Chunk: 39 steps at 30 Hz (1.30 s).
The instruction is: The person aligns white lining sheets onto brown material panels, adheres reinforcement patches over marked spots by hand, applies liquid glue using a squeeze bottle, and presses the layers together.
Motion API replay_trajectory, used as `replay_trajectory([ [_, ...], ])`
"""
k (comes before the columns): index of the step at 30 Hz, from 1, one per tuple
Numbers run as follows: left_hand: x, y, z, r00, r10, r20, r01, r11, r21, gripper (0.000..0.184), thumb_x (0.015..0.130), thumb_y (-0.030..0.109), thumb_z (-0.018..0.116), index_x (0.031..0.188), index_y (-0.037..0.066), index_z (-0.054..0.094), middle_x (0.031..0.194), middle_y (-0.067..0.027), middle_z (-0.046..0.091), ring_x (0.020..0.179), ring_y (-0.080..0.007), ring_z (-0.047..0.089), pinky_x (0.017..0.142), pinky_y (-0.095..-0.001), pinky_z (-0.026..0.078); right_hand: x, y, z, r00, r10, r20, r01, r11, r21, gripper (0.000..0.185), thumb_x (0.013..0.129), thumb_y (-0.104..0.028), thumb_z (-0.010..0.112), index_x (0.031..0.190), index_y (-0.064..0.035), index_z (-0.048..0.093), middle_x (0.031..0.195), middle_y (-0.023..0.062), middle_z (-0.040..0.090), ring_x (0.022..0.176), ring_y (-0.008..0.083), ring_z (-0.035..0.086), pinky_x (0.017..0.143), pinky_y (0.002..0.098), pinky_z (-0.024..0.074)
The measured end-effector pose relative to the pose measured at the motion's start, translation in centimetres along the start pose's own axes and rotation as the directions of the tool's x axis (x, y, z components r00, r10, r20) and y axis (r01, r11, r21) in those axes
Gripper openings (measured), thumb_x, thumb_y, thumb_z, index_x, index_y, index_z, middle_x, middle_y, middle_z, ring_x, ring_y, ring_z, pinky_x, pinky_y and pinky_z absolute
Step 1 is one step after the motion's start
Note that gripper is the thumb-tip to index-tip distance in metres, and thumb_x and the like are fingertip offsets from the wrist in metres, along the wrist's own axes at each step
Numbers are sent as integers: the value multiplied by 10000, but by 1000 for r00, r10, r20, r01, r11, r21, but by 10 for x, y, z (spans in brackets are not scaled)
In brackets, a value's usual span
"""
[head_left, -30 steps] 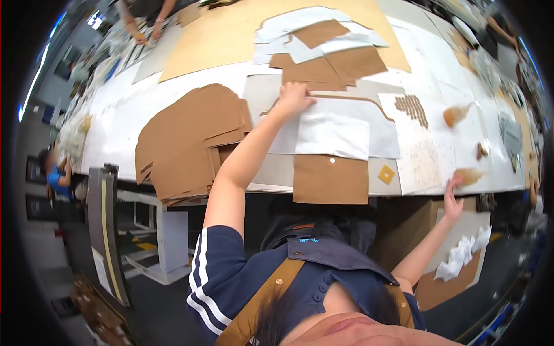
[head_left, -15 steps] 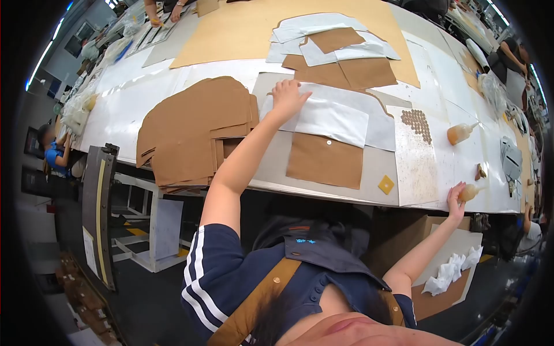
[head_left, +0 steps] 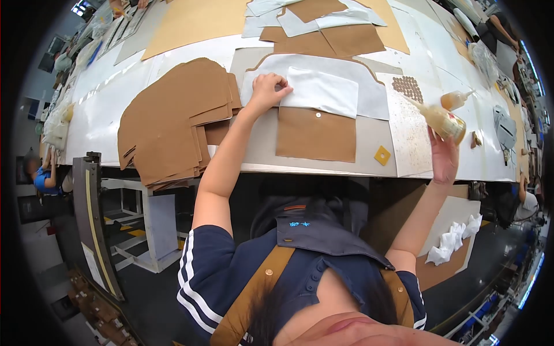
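My left hand (head_left: pixel 268 91) is at the left edge of a white rectangular piece (head_left: pixel 323 91), its thumb and forefinger closed in a pinch there. That piece lies over a pale curved panel with a brown edge (head_left: pixel 375 104) and meets a brown rectangle (head_left: pixel 316 137) below it. A small white dot (head_left: pixel 318 115) shows near the brown rectangle's upper edge. My right hand (head_left: pixel 444 158) is wrapped round a bottle of yellowish liquid (head_left: pixel 447 124), raised and tilted, its thin nozzle pointing up and left.
Brown panels (head_left: pixel 173 118) are stacked at left. More brown and white pieces (head_left: pixel 352 43) lie farther back. Small brown discs (head_left: pixel 407 87), a second bottle (head_left: pixel 454 100) and a yellow square with a hole (head_left: pixel 382 155) are at right. A co-worker's hands (head_left: pixel 118 8) show at upper left.
My right hand has taken hold of the nearer bottle and lifted it off the table's right side. My left hand has shifted to the white piece's left edge. That piece lies flatter.
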State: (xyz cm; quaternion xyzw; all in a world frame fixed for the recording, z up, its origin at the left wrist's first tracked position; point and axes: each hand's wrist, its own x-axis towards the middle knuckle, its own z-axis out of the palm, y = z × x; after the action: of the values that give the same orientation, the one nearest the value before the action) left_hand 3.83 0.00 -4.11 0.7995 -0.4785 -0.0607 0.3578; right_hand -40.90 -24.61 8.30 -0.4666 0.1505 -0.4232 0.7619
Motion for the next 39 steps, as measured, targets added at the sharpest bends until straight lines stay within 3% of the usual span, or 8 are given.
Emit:
replay_trajectory([
  [2,-6,-2,4,990,94,-108,-94,996,6,245,845,359,782,897,123,748,931,-23,710,943,-265,588,984,-433,385,6,17,16,999,41,-8,-41,999,-15,636,989,-174,679,1539,-45,385,1515,143,498,1397,310,492,1207,521,398],
  [4,-8,-5,3,984,105,-144,-114,992,-57,235,843,339,785,885,113,737,928,-21,711,946,-255,588,985,-417,386,8,38,51,997,-74,11,73,933,-353,680,970,-187,715,1542,-42,378,1464,154,539,1333,292,558,1148,486,464],
  [8,-10,-1,1,979,110,-173,-125,989,-76,215,841,295,787,866,92,720,917,-26,720,933,-248,600,955,-398,408,12,72,102,989,121,83,-96,961,-259,654,920,-167,785,1440,-6,423,1289,120,623,1185,203,637,1056,373,522],
  [10,-10,1,1,966,157,-206,-166,986,-25,210,841,264,784,862,69,707,908,-45,726,895,-256,615,880,-401,454,16,95,127,990,83,116,-20,886,-462,604,889,-112,813,1376,-12,471,1234,96,643,1151,167,643,1000,323,537],
  [15,-9,0,2,958,178,-225,-189,982,-29,221,828,266,790,851,64,705,895,-51,725,878,-262,626,873,-407,456,19,124,181,976,68,206,21,917,-399,651,888,-114,818,1415,-6,450,1236,86,635,1118,152,658,947,288,567],
  [18,-10,0,1,959,175,-222,-185,983,-22,226,830,278,787,849,68,704,897,-48,724,886,-262,627,885,-410,448,27,144,176,961,148,235,-52,927,-371,661,897,-121,813,1430,-5,441,1244,78,628,1109,149,662,925,288,583],
  [28,-12,2,1,971,141,-191,-152,987,-43,226,851,315,769,892,101,709,931,-22,691,960,-252,597,955,-406,405,35,168,174,970,118,214,-10,894,-448,559,935,-231,789,1360,-18,495,1171,45,648,1062,121,650,902,278,566],
  [39,-12,1,1,979,123,-162,-134,989,-60,221,861,312,764,913,104,710,969,-16,688,1006,-251,585,1002,-410,386,37,179,177,962,92,256,38,886,-463,536,971,-230,748,1386,-25,477,1236,62,611,1126,142,625,939,292,550],
])
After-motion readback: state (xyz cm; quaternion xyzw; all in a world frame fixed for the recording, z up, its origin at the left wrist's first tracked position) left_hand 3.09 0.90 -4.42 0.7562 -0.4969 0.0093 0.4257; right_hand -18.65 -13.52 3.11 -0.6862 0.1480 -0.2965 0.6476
